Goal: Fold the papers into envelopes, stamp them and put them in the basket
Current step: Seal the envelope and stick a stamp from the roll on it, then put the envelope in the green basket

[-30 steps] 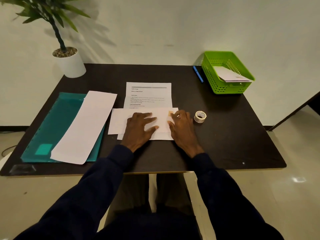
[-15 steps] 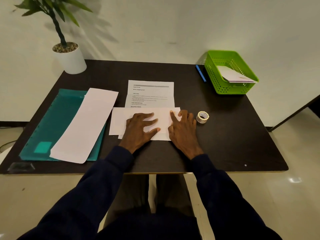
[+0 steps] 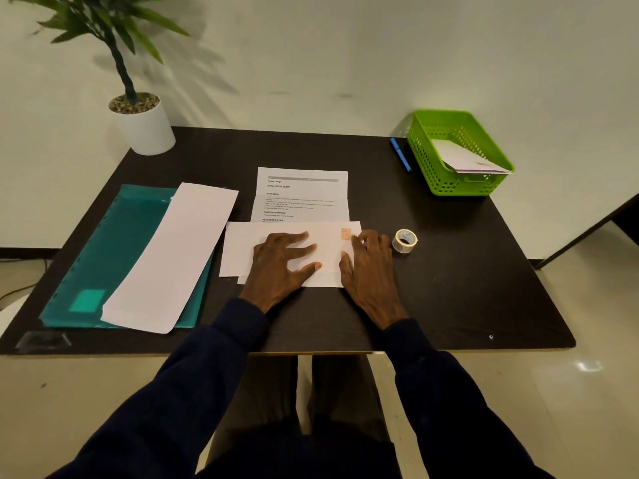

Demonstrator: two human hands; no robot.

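A folded white paper envelope point(image 3: 328, 247) lies on the dark table in front of me, with a small orange stamp point(image 3: 345, 233) at its top right corner. My left hand point(image 3: 281, 264) lies flat on the envelope's middle, fingers spread. My right hand point(image 3: 368, 267) rests flat on its right edge, fingertips just right of the stamp. Under it lies a second folded sheet point(image 3: 235, 250), sticking out to the left. The green basket point(image 3: 428, 157) stands at the back right with a stamped envelope point(image 3: 466, 160) inside.
A roll of stamps point(image 3: 404, 240) sits just right of my right hand. A printed sheet point(image 3: 302, 197) lies behind the envelope. A long white paper point(image 3: 173, 257) lies on a teal folder point(image 3: 114, 250) at left. A blue pen point(image 3: 400, 154) lies beside the basket, a potted plant point(image 3: 141, 122) at back left.
My right hand's fingers slid back off the envelope's top right corner, and the orange stamp shows there now. My left hand stayed flat on the envelope.
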